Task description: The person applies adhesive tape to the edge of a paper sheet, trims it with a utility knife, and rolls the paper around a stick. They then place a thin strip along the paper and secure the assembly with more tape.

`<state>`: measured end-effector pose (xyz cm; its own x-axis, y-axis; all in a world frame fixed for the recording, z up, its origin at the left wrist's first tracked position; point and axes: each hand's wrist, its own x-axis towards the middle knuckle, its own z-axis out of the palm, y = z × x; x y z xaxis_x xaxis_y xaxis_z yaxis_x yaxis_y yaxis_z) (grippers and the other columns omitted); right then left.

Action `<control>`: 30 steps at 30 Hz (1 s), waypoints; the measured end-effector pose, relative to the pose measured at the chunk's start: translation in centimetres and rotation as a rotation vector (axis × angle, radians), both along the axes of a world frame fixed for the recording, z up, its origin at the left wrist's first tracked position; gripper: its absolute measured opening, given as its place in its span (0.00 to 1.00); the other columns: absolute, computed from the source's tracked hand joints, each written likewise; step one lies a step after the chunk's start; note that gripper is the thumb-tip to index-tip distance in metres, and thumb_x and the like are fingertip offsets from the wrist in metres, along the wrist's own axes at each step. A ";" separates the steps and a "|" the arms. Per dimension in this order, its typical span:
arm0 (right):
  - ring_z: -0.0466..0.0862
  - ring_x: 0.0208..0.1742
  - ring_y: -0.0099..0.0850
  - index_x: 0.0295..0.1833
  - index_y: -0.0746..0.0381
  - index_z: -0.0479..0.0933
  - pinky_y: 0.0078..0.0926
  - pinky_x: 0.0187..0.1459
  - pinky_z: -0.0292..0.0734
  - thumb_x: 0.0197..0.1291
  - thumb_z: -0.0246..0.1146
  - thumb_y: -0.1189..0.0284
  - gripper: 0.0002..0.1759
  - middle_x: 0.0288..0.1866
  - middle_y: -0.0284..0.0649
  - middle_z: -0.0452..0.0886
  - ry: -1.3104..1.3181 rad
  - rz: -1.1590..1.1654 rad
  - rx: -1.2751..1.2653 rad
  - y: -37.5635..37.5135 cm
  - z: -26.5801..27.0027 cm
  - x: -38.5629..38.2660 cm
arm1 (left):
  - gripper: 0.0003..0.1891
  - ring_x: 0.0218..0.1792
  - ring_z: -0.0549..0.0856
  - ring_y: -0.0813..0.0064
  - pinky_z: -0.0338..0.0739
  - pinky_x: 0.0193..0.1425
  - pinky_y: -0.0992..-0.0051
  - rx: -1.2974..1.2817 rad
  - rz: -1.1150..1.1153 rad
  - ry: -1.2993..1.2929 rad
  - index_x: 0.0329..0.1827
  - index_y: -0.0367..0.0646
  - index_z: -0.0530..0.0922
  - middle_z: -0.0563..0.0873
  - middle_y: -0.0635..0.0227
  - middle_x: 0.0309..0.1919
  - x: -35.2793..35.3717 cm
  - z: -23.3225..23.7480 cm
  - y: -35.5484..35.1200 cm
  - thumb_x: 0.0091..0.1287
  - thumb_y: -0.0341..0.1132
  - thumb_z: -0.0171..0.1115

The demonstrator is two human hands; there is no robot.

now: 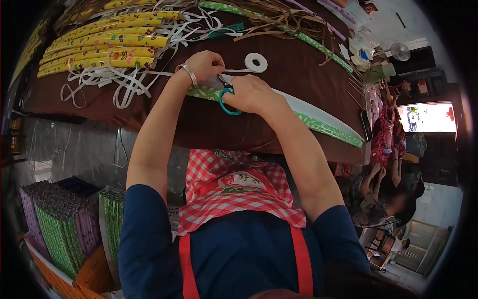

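Observation:
My left hand (203,68), with a bracelet at the wrist, is closed in a pinch on the end of a white tape strip. That strip runs to a white tape roll (256,63) lying just beyond my hands. In my right hand (253,93) is a pair of scissors (229,103) with teal handles, its blades pointing toward the left hand and partly hidden. Beneath both hands lies green patterned paper (328,128) with a white inner side, stretched along the table's near edge.
Yellow patterned rolls (104,42) and white ribbons (127,87) cover the table's left side. Brown strips (279,22) and a long green roll (318,46) lie at the back. A phone (365,125) rests at the right edge. Orange crates (94,276) stand lower left; people sit at right.

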<state>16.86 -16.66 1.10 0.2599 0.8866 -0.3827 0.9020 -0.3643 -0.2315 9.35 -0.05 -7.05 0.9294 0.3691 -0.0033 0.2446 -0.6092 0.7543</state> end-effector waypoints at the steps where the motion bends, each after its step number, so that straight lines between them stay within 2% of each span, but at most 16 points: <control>1: 0.83 0.44 0.49 0.38 0.72 0.78 0.43 0.49 0.77 0.54 0.55 0.57 0.25 0.37 0.56 0.83 0.001 -0.001 0.000 -0.1 0.0 0.1 | 0.09 0.30 0.84 0.70 0.78 0.38 0.71 0.015 0.005 -0.024 0.35 0.38 0.83 0.87 0.63 0.28 0.0 -0.1 0.0 0.58 0.35 0.65; 4: 0.83 0.43 0.50 0.38 0.71 0.78 0.43 0.48 0.77 0.54 0.56 0.58 0.24 0.37 0.56 0.83 0.009 0.009 0.024 -0.2 -0.1 0.2 | 0.09 0.34 0.86 0.65 0.79 0.42 0.69 -0.013 0.011 0.002 0.36 0.40 0.85 0.87 0.62 0.30 -0.1 0.2 -0.1 0.58 0.36 0.65; 13: 0.82 0.41 0.51 0.37 0.70 0.78 0.45 0.46 0.77 0.53 0.57 0.60 0.20 0.36 0.55 0.82 0.021 0.026 0.064 -0.6 -0.5 0.7 | 0.10 0.33 0.86 0.66 0.79 0.41 0.69 -0.023 0.014 -0.002 0.36 0.40 0.84 0.87 0.62 0.30 0.0 -0.2 0.1 0.59 0.37 0.64; 16: 0.84 0.43 0.49 0.37 0.69 0.79 0.42 0.47 0.79 0.51 0.58 0.65 0.17 0.37 0.55 0.83 -0.021 0.023 0.072 -0.8 -0.3 0.7 | 0.10 0.33 0.85 0.66 0.79 0.41 0.69 -0.023 0.024 -0.004 0.37 0.40 0.84 0.87 0.63 0.30 0.1 -0.3 0.3 0.59 0.37 0.63; 18: 0.84 0.46 0.47 0.45 0.68 0.77 0.42 0.48 0.79 0.53 0.61 0.62 0.20 0.41 0.53 0.84 -0.101 0.054 0.073 -1.1 -0.6 1.1 | 0.10 0.33 0.85 0.66 0.79 0.41 0.69 -0.030 0.034 -0.001 0.37 0.40 0.84 0.87 0.63 0.30 0.0 -0.3 0.2 0.60 0.37 0.63; 19: 0.84 0.46 0.47 0.45 0.68 0.77 0.42 0.48 0.79 0.53 0.61 0.62 0.20 0.41 0.53 0.84 -0.102 0.052 0.075 -1.1 -0.7 1.2 | 0.10 0.33 0.85 0.66 0.79 0.41 0.69 -0.037 0.045 0.001 0.37 0.40 0.84 0.87 0.63 0.30 0.1 -0.3 0.2 0.60 0.37 0.62; 21: 0.84 0.48 0.46 0.51 0.65 0.73 0.41 0.50 0.78 0.54 0.65 0.56 0.26 0.43 0.50 0.83 -0.153 0.067 -0.011 -1.2 -0.7 1.4 | 0.10 0.33 0.85 0.66 0.79 0.41 0.69 -0.050 0.061 0.008 0.38 0.40 0.84 0.87 0.63 0.30 0.1 -0.5 0.2 0.60 0.38 0.62; 24: 0.83 0.50 0.46 0.52 0.66 0.73 0.42 0.53 0.77 0.53 0.67 0.50 0.32 0.44 0.50 0.83 -0.130 0.058 -0.070 -1.7 0.3 1.5 | 0.11 0.33 0.85 0.66 0.78 0.41 0.69 -0.060 0.074 0.016 0.38 0.40 0.84 0.87 0.63 0.31 0.2 -0.7 0.3 0.60 0.38 0.62; 30: 0.81 0.51 0.48 0.54 0.63 0.73 0.43 0.52 0.76 0.51 0.68 0.51 0.32 0.45 0.51 0.82 -0.165 0.088 -0.048 -3.4 1.4 2.2 | 0.11 0.34 0.85 0.67 0.79 0.42 0.69 -0.053 0.087 0.019 0.38 0.40 0.84 0.87 0.63 0.31 0.3 -0.8 0.3 0.60 0.38 0.62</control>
